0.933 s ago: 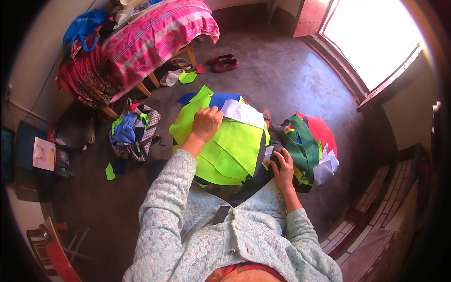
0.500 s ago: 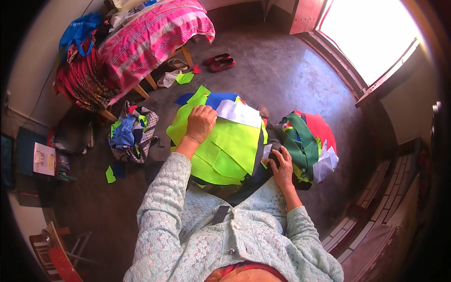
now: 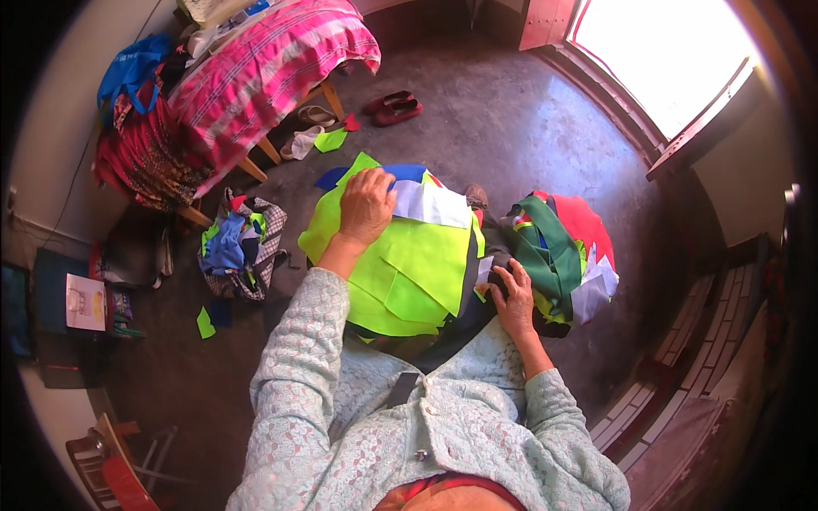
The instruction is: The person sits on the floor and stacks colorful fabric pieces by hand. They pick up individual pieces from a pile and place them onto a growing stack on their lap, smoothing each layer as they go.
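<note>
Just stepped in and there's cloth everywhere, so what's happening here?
A seated person is handling cut fabric pieces stacked on their lap. The left hand rests on top of the neon yellow-green pieces, beside a white piece and a blue piece. The right hand lies at the stack's right edge, touching a small white scrap. A mixed pile of green, red and white cloth sits on the floor to the right, and another heap to the left.
</note>
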Demonstrator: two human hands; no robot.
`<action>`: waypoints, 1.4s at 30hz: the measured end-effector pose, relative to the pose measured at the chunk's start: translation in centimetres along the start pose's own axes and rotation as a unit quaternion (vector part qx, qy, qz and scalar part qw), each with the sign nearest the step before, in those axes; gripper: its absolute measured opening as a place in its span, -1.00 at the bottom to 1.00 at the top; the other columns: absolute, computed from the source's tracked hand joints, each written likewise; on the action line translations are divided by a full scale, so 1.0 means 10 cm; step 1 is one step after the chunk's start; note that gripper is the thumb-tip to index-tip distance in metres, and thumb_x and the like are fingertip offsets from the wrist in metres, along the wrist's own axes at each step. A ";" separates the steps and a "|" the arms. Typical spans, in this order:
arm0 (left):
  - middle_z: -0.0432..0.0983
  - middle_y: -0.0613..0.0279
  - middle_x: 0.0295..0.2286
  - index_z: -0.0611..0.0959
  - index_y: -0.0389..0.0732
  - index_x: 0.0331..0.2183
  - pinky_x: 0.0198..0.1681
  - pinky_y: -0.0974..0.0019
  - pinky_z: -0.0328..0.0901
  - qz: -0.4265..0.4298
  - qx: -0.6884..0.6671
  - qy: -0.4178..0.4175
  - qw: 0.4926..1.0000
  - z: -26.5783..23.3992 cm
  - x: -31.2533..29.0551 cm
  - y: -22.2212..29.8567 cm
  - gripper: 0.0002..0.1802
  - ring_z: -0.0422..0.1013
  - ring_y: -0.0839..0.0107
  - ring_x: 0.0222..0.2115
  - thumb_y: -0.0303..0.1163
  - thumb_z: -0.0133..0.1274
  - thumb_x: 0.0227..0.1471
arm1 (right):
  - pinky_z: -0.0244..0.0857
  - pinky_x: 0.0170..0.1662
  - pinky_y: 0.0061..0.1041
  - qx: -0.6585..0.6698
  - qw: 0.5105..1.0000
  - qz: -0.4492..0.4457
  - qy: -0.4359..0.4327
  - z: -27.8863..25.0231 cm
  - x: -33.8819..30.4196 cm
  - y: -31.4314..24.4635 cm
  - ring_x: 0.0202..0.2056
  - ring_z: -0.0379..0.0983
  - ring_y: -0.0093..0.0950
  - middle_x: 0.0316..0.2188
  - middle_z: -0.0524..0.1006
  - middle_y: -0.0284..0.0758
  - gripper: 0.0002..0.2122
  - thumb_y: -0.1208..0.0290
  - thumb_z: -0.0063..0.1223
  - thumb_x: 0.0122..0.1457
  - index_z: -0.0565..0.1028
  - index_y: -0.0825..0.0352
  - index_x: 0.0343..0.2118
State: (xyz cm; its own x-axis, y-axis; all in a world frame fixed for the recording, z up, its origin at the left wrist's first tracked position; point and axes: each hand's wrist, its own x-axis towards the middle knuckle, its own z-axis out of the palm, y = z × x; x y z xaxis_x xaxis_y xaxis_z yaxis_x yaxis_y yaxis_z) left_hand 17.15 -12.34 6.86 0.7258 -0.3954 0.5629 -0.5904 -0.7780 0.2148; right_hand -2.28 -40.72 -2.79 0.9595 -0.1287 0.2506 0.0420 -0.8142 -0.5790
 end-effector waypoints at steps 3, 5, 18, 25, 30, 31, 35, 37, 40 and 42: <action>0.41 0.08 -0.01 0.52 -0.23 -0.05 0.18 0.08 0.10 -0.017 -0.022 -0.065 0.997 0.31 0.05 -0.03 -0.54 0.25 0.10 0.09 -0.20 0.06 0.04 | 0.15 0.17 -0.26 0.006 1.000 0.003 -0.004 0.02 0.02 -0.01 0.15 0.22 -0.13 0.14 0.30 -0.11 -0.63 0.48 0.16 0.03 0.49 0.20 -0.03; 0.27 0.08 0.11 0.42 -0.19 0.07 0.23 0.03 -0.03 -0.038 0.010 -0.144 0.989 0.51 -0.03 0.01 -0.41 0.11 0.11 0.18 -0.03 -0.05 0.10 | 0.15 0.16 -0.24 0.011 1.000 0.002 -0.002 0.04 0.03 -0.01 0.15 0.22 -0.11 0.13 0.31 -0.11 -0.62 0.42 0.19 0.02 0.49 0.19 -0.04; 0.08 0.15 0.24 0.27 -0.09 0.21 0.28 -0.05 -0.22 -0.050 0.066 -0.207 0.975 0.68 -0.16 0.05 -0.24 -0.04 0.17 0.27 0.15 -0.15 0.11 | 0.13 0.16 -0.20 0.031 1.000 0.005 0.005 0.02 0.01 0.04 0.17 0.18 -0.09 0.13 0.29 -0.12 -0.63 0.37 0.19 0.00 0.49 0.14 -0.06; 0.27 0.25 0.15 0.40 -0.06 0.14 0.27 0.03 -0.20 -0.103 -0.133 -0.135 0.976 0.74 -0.15 -0.15 -0.44 0.07 0.23 0.23 0.02 -0.40 0.28 | 0.27 0.00 -0.23 0.067 0.996 -0.002 0.055 -0.01 0.16 0.07 -0.03 0.38 -0.17 -0.10 0.48 -0.19 -0.78 0.38 0.17 0.04 0.55 0.21 -0.21; 0.27 0.24 0.15 0.46 -0.03 0.09 0.28 0.03 -0.20 -0.090 -0.048 -0.129 0.986 0.74 -0.17 -0.03 -0.45 0.06 0.25 0.23 0.04 -0.35 0.26 | 0.30 -0.17 -0.31 0.090 0.990 -0.026 0.109 -0.17 0.86 -0.34 -0.25 0.41 -0.24 -0.34 0.51 -0.28 -0.87 0.36 0.12 0.09 0.56 0.26 -0.33; 0.27 0.23 0.15 0.46 -0.03 0.10 0.28 0.03 -0.19 -0.084 -0.045 -0.126 0.987 0.73 -0.17 -0.02 -0.44 0.07 0.24 0.23 0.04 -0.35 0.26 | 0.30 -0.18 -0.31 0.077 0.991 -0.020 0.108 -0.11 0.98 -0.37 -0.26 0.41 -0.25 -0.36 0.51 -0.28 -0.87 0.33 0.12 0.09 0.56 0.25 -0.34; 0.25 0.21 0.16 0.44 -0.04 0.11 0.27 0.00 -0.18 -0.065 -0.022 -0.123 0.990 0.73 -0.18 0.00 -0.42 0.07 0.21 0.22 0.07 -0.34 0.25 | 0.30 -0.18 -0.27 0.020 0.995 0.088 0.030 0.15 1.31 -0.47 -0.24 0.42 -0.25 -0.40 0.49 -0.27 -0.75 0.11 0.17 0.04 0.57 0.22 -0.45; 0.23 0.20 0.16 0.41 -0.04 0.13 0.27 -0.03 -0.17 -0.062 -0.011 -0.129 0.990 0.72 -0.18 0.04 -0.41 0.07 0.20 0.22 0.07 -0.33 0.24 | 0.29 -0.18 -0.26 0.011 0.993 0.115 -0.002 0.28 1.35 -0.44 -0.23 0.42 -0.26 -0.39 0.49 -0.26 -0.70 0.06 0.20 0.01 0.56 0.24 -0.46; 0.24 0.20 0.16 0.41 -0.04 0.13 0.27 -0.03 -0.17 -0.062 -0.002 -0.126 0.990 0.71 -0.18 0.06 -0.42 0.07 0.20 0.22 0.07 -0.32 0.23 | 0.28 -0.16 -0.25 0.009 0.992 0.122 -0.006 0.41 1.36 -0.44 -0.23 0.43 -0.26 -0.38 0.50 -0.26 -0.66 0.03 0.23 -0.03 0.54 0.24 -0.41; 0.24 0.20 0.16 0.41 -0.04 0.13 0.27 -0.01 -0.17 -0.063 0.001 -0.123 0.990 0.70 -0.19 0.05 -0.42 0.07 0.21 0.22 0.07 -0.32 0.23 | 0.28 -0.16 -0.25 0.006 0.994 0.107 0.035 0.43 1.35 -0.47 -0.23 0.43 -0.26 -0.36 0.51 -0.26 -0.64 0.03 0.24 -0.04 0.53 0.24 -0.36</action>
State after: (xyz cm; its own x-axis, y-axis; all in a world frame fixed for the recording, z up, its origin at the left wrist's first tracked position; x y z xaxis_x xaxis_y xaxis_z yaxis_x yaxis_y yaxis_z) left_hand 17.95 -15.38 0.25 0.8577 -0.4021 0.3204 -0.4896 -0.8291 0.2699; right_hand 11.61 -36.18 0.02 0.9252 -0.3378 0.1728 -0.1578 -0.7568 -0.6343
